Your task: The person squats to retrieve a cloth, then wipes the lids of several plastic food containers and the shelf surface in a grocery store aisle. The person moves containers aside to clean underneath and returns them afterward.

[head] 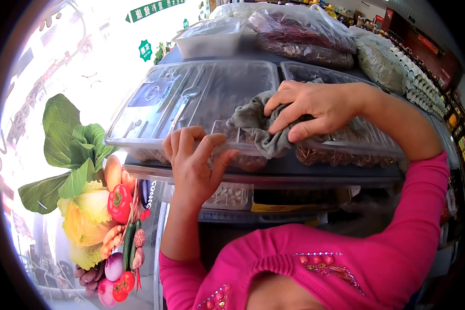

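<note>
My right hand (314,108) grips a crumpled grey cloth (255,116), which rests on the front right part of a clear plastic lid (232,83). The lid covers a wide bin and carries glare and reflections; its contents show only dimly through it. At the lid's front edge is my left hand (195,162), its fingers curled over the rim and its thumb in front. To the right, partly behind my right forearm, a second clear lidded bin (368,145) holds brown, stringy dried goods (345,157).
Behind the bins lie a white lidded tub (209,40) and plastic bags of dried goods (302,31). Stacked egg trays (422,85) stand at the right. A glass window with vegetable pictures (89,217) borders the left. Below is a shelf with a clear box (230,195).
</note>
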Demonstrator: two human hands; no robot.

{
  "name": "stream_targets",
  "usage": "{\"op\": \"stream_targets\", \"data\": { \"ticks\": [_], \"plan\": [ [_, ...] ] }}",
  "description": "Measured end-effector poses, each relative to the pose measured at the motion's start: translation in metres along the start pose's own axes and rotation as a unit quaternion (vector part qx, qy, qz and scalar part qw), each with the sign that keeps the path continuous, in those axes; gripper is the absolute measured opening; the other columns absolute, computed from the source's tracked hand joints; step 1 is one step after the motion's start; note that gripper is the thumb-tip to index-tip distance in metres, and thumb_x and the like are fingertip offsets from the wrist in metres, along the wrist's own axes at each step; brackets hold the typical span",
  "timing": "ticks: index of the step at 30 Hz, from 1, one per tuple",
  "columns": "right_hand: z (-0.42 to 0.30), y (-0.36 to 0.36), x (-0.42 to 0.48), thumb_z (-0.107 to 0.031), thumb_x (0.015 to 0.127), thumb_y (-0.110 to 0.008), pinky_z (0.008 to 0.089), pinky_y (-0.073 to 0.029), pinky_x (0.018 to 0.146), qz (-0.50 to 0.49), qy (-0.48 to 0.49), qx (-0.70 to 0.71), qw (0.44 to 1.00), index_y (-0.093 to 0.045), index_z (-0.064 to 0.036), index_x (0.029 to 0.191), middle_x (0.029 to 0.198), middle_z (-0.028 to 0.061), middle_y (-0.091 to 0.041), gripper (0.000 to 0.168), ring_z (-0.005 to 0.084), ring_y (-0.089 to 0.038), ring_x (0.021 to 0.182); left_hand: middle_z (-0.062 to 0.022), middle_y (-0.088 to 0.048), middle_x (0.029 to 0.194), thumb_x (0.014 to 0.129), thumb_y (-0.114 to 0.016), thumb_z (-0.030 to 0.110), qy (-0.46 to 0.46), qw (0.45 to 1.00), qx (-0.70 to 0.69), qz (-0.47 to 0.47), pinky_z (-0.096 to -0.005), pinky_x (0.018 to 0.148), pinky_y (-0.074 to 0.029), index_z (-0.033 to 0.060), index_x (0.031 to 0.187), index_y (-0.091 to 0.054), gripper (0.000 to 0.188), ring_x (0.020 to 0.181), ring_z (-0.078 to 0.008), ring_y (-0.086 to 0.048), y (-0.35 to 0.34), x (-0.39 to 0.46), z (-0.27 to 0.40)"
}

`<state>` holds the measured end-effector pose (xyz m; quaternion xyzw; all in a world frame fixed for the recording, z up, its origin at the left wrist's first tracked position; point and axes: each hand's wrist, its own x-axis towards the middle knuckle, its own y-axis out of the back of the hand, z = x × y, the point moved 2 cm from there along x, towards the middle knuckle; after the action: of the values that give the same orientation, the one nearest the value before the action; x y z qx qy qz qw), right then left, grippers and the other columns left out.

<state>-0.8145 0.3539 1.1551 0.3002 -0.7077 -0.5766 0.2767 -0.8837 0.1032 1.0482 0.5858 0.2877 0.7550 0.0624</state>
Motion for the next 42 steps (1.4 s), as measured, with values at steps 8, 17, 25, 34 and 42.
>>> {"op": "stream_targets", "data": {
  "ticks": [8, 17, 25, 34, 42],
  "plan": [
    [-0.016, -0.013, 0.007, -0.025, 0.072, -0.076, 0.0380, -0.053, 0.072, 0.043, 0.123, -0.269, 0.954, -0.059, -0.013, 0.096, 0.100, 0.0054, -0.059, 0.031, 0.0264, -0.057, 0.096, -0.0056, -0.059, 0.095, 0.073, -0.079, 0.019, 0.019, 1.000, 0.013, -0.004, -0.0414, 0.086, -0.039, 0.0100, 0.092, -0.072, 0.022, 0.094, -0.0275, -0.053, 0.004, 0.010, 0.034],
    [0.027, 0.002, 0.027, -0.025, 0.079, -0.068, 0.0399, -0.056, 0.071, -0.047, 0.149, -0.271, 0.950, -0.057, -0.015, 0.104, 0.098, 0.0056, -0.059, 0.029, 0.0291, -0.060, 0.097, -0.0035, -0.062, 0.094, 0.069, -0.080, 0.014, 0.028, 0.997, 0.005, -0.068, -0.0391, 0.088, -0.041, 0.0067, 0.093, -0.073, 0.026, 0.093, -0.0257, -0.055, 0.001, 0.021, 0.014],
    [0.089, 0.006, 0.034, -0.024, 0.077, -0.066, 0.0428, -0.054, 0.071, -0.071, 0.126, -0.299, 0.943, -0.056, -0.018, 0.106, 0.099, 0.0063, -0.058, 0.031, 0.0297, -0.060, 0.095, -0.0030, -0.064, 0.092, 0.069, -0.080, 0.015, 0.019, 0.996, -0.006, -0.091, -0.0379, 0.087, -0.042, 0.0068, 0.094, -0.074, 0.027, 0.091, -0.0243, -0.055, -0.001, 0.024, 0.009],
    [0.137, 0.013, 0.046, -0.025, 0.070, -0.069, 0.0434, -0.054, 0.071, -0.076, 0.076, -0.304, 0.947, -0.057, -0.018, 0.108, 0.103, 0.0055, -0.057, 0.040, 0.0302, -0.059, 0.091, -0.0028, -0.064, 0.091, 0.067, -0.080, 0.014, 0.015, 0.996, 0.000, -0.090, -0.0379, 0.087, -0.042, 0.0062, 0.094, -0.074, 0.029, 0.090, -0.0246, -0.054, 0.002, 0.024, 0.009],
    [0.184, 0.018, 0.049, -0.023, 0.077, -0.069, 0.0444, -0.055, 0.077, -0.110, -0.044, -0.406, 0.906, -0.054, -0.018, 0.114, 0.107, 0.0077, -0.059, 0.040, 0.0320, -0.062, 0.100, -0.0045, -0.062, 0.090, 0.068, -0.080, 0.010, 0.028, 0.995, -0.012, -0.093, -0.0395, 0.089, -0.043, 0.0061, 0.096, -0.075, 0.029, 0.092, -0.0257, -0.055, 0.000, 0.026, 0.010]
  ]
}}
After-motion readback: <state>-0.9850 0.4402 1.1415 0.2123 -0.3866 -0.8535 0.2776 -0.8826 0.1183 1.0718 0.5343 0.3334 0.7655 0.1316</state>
